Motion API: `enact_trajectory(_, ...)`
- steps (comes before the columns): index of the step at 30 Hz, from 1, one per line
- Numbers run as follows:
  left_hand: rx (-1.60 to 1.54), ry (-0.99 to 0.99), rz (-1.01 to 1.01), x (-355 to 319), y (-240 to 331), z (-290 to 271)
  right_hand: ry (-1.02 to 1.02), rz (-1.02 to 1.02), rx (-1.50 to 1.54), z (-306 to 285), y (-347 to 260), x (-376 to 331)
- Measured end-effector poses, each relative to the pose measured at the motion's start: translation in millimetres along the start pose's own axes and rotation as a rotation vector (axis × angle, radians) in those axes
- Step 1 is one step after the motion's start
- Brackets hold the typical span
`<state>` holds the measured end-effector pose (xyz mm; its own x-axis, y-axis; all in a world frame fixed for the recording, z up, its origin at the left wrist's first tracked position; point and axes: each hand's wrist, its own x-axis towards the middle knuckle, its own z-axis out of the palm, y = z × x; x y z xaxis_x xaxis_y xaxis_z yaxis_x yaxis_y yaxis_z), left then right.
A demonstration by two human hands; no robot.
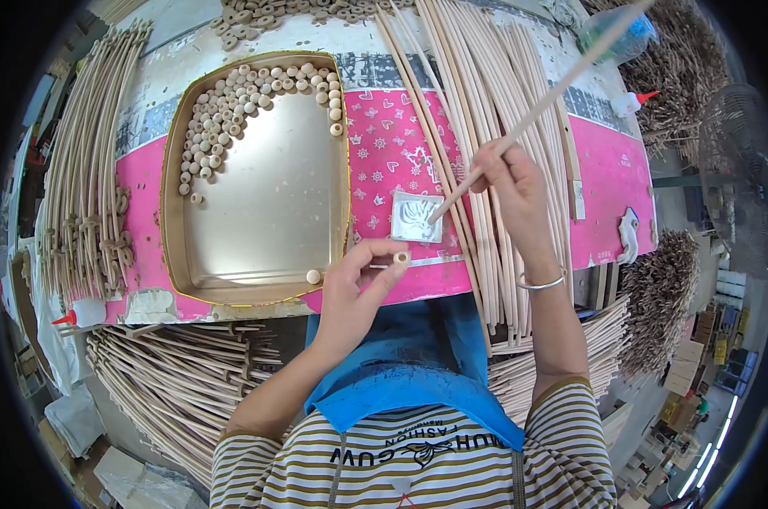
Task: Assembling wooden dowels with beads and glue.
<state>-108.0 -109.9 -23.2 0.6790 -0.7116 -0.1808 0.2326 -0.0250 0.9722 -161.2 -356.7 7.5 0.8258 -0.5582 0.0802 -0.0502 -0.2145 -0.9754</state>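
Observation:
Between thumb and fingertips, my left hand [360, 284] pinches a small wooden bead [401, 258] with a dark hole in it. My right hand [511, 182] is closed around a long, thin wooden stick [541, 106], held at a slant. Its lower tip touches or hovers just over a small square dish of white glue-like paste [416, 219]. Left of the dish stands a shallow metal tray [261, 187]. Many round wooden beads [223, 119] crowd its back and left side, and a single bead [313, 276] sits at its front right corner.
Long bare sticks [494, 170] lie right of the dish. Sticks with knobbed ends [91, 187] are piled at far left. Wooden rings [256, 17] are heaped at the back. A red-tipped white bottle [628, 103] stands at right; another glue bottle [85, 312] lies at front left.

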Motion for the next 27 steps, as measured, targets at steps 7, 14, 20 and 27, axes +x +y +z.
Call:
enact_trajectory(7, -0.072, 0.064, 0.007, 21, -3, 15, 0.186, 0.031, 0.252, -21, -1, -17)
enact_trajectory(14, 0.183, 0.138, 0.154, 24, 5, 14, 0.245, -0.021, 0.302, -28, 0, -24)
enact_trajectory(20, 0.133, 0.145, 0.153, 21, -1, 16, 0.262, 0.009, 0.1, 5, 51, -38)
enact_trajectory(27, 0.047, 0.128, 0.144, 27, -6, 11, 0.337, 0.041, 0.313, -10, 31, -32)
